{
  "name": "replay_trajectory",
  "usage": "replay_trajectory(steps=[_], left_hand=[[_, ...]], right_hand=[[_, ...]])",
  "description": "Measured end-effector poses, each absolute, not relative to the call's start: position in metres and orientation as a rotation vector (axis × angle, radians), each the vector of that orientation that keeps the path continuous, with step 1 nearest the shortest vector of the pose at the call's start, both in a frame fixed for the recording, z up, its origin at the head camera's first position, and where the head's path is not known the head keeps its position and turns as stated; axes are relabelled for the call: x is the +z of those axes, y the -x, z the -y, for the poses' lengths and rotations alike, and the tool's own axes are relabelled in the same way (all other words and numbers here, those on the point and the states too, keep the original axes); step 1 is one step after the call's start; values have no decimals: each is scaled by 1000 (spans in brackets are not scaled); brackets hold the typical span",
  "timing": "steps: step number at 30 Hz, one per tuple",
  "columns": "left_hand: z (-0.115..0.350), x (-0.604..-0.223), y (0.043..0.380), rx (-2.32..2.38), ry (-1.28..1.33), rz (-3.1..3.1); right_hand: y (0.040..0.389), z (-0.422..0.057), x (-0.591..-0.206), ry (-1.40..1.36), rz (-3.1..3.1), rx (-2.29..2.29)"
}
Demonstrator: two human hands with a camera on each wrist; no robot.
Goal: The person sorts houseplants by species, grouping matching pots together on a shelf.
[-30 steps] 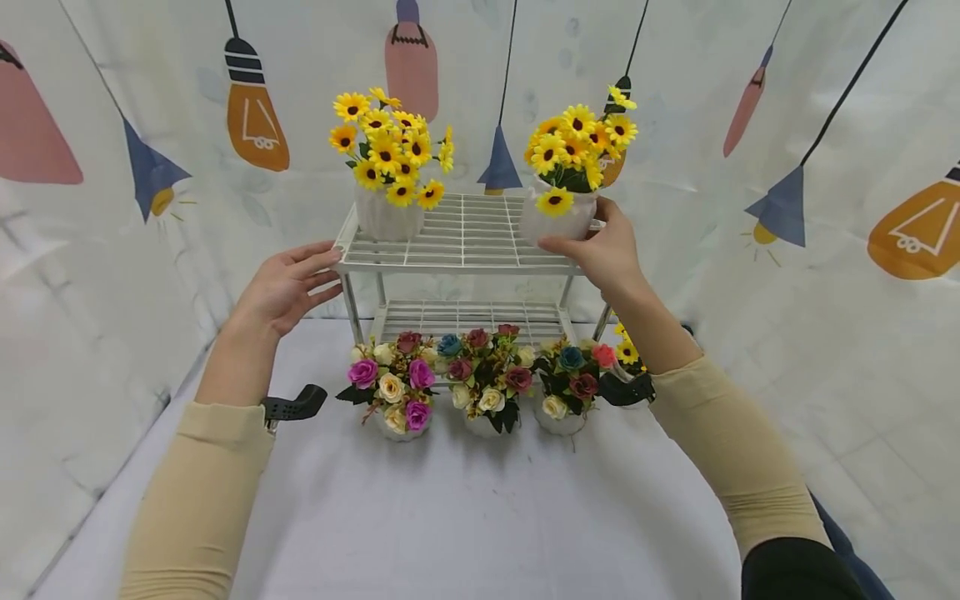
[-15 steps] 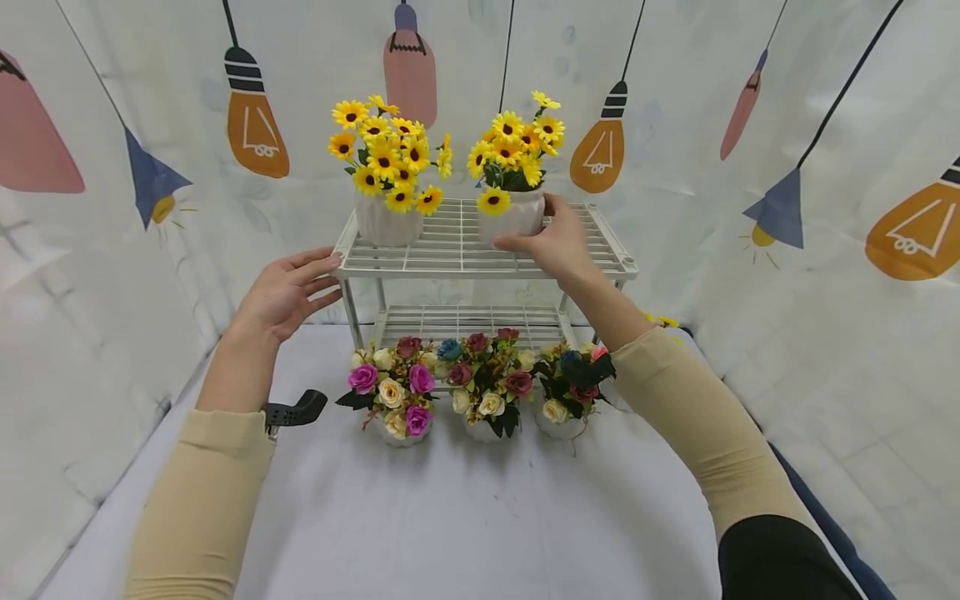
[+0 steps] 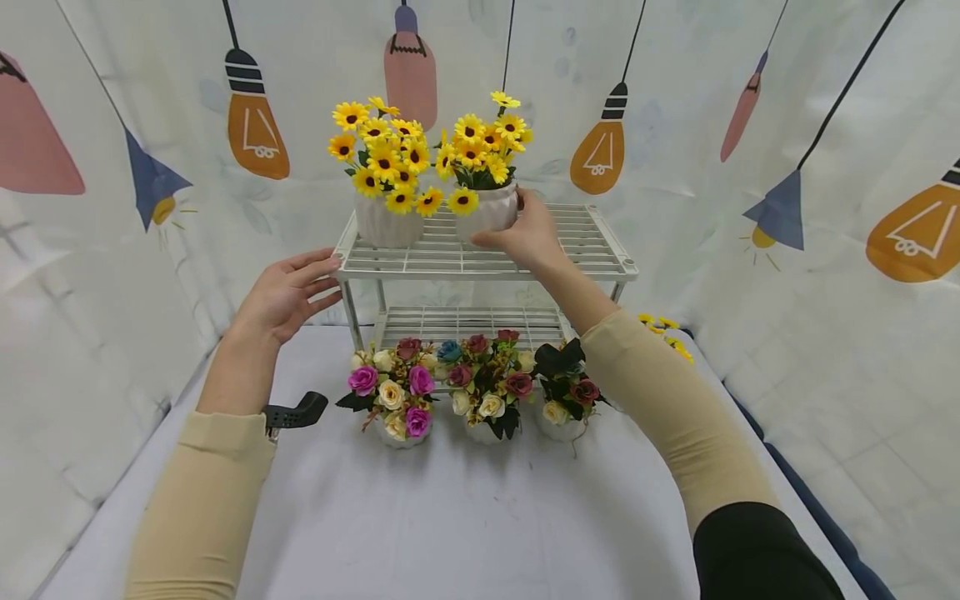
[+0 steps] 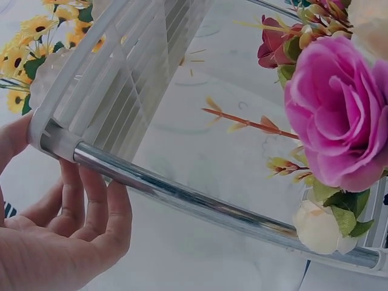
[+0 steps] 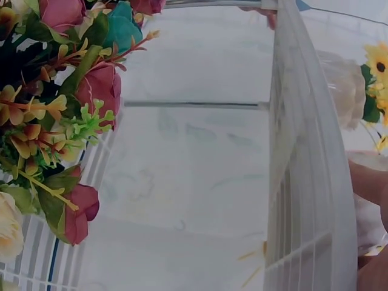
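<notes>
A white wire two-tier rack (image 3: 570,267) stands at the back of the table. My left hand (image 3: 288,292) holds its upper left front corner; in the left wrist view the thumb is at the corner and the fingers (image 4: 115,212) curl below it. My right hand (image 3: 528,233) grips a white pot (image 3: 487,210) of yellow artificial daisies (image 3: 480,150) on the top tier, thumb in front, the other fingers partly hidden behind the pot. Close to its left sits a similar white daisy pot (image 3: 388,223); their flowers nearly touch.
Three white pots of artificial roses (image 3: 392,387), (image 3: 487,383), (image 3: 566,396) stand in a row before the lower tier (image 3: 472,317). More yellow flowers (image 3: 663,325) show behind my right forearm. A patterned white cloth backdrop (image 3: 675,125) hangs behind the white-covered table (image 3: 465,517).
My right hand has moved left along the top tier with its daisy pot, bringing it close to the other daisy pot. My left hand stays at the rack's corner.
</notes>
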State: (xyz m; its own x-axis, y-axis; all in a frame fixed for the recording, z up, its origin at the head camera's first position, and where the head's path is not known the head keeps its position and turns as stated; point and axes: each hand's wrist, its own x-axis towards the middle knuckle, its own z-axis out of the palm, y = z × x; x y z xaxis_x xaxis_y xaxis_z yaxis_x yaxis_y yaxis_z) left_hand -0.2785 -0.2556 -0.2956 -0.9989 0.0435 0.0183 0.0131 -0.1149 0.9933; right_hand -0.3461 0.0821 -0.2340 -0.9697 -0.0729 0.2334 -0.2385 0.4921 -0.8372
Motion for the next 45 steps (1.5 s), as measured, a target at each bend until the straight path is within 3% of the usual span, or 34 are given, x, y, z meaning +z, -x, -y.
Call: replay_trajectory(steps=[21, 45], left_hand=[[255, -294, 279, 2287, -57, -2113], [254, -292, 279, 2296, -68, -2105]], right_hand=[[344, -96, -239, -444, 2616, 1352], [267, -193, -253, -551, 2555, 1254]])
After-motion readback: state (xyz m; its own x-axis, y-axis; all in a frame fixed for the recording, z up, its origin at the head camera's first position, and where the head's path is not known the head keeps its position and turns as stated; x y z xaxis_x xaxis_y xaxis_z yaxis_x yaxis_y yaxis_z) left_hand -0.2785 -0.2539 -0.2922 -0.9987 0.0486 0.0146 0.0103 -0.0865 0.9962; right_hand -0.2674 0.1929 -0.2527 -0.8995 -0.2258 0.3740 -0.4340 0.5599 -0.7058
